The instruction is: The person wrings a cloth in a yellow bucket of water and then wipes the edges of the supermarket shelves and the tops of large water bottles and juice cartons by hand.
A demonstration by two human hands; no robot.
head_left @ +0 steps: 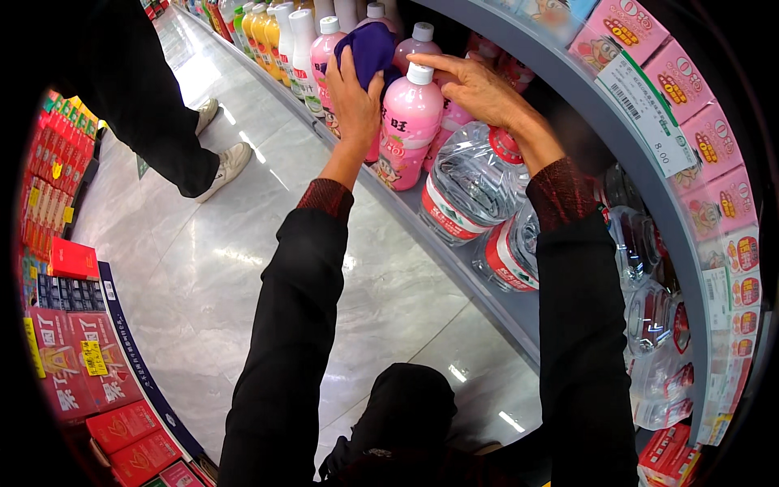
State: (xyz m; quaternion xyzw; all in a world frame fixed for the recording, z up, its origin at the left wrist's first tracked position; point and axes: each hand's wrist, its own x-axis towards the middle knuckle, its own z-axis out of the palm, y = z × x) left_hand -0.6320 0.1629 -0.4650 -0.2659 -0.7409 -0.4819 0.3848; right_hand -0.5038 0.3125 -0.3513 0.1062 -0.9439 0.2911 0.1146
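Observation:
My left hand (357,101) is closed on a bunched purple cloth (367,45), held up among the pink drink bottles on the lower shelf. To the right of the cloth, a large pink bottle (403,122) with a white cap stands at the shelf's front edge. My right hand (479,88) is at its neck, the index finger stretched past the back of the cap and the thumb side against the bottle's shoulder. Another pink bottle (322,63) stands just left of my left hand. Part of the cloth is hidden by my fingers.
Big clear water jugs (475,183) with red caps sit right of the pink bottles, under my right forearm. An upper shelf edge (600,105) curves above, carrying pink cartons (677,77). Someone's shoe (231,169) is on the floor at left, near stacked red boxes (134,426).

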